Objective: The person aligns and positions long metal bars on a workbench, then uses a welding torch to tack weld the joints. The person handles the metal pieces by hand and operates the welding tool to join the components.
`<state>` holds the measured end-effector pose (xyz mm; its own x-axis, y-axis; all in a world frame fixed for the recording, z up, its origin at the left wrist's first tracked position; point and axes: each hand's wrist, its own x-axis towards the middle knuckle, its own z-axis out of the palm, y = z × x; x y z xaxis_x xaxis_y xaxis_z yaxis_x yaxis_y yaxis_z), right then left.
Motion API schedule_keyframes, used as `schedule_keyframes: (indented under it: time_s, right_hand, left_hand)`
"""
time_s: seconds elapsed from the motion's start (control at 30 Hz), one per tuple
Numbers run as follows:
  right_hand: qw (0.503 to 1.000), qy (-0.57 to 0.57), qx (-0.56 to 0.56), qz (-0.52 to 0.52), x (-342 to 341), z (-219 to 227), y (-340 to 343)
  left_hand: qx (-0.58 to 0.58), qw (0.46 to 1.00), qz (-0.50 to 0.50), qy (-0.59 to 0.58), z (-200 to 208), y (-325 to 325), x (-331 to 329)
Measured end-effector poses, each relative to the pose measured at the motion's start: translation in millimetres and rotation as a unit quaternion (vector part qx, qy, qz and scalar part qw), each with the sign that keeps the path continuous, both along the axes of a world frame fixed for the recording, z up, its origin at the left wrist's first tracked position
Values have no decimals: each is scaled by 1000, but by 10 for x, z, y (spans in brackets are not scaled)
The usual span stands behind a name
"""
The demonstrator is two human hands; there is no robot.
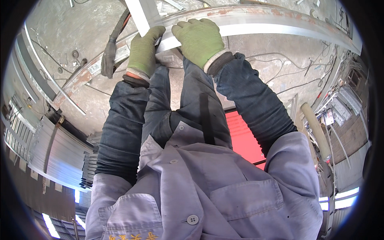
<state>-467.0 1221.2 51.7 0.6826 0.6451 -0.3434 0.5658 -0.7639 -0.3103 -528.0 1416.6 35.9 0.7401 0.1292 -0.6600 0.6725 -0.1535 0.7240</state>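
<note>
Both my hands wear green work gloves. My left hand (143, 51) is closed around the near end of a silvery metal bar (256, 29), where a second white metal profile (137, 15) meets it at an angle. Its fingertips are partly hidden by the metal. My right hand (199, 40) lies over the same bar just to the right, fingers curled across its top. The bar runs off to the right along a rusty steel beam (76, 82), which curves across in front of me in this view.
A dark cable bundle (110, 56) hangs over the beam left of my left hand. Thin cables (276, 60) trail on the concrete floor. Stacked metal profiles (60, 150) stand at the left, a red panel (245, 136) lies behind my legs, and metal parts (342, 106) are piled at right.
</note>
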Motion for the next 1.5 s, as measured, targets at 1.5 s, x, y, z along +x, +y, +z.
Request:
schedule_keyframes:
  time_s: [1.5]
  right_hand:
    - [999,3,-33,-17,-53,57,41]
  left_hand:
    - [170,985,-10,-12,-475,-128,-351]
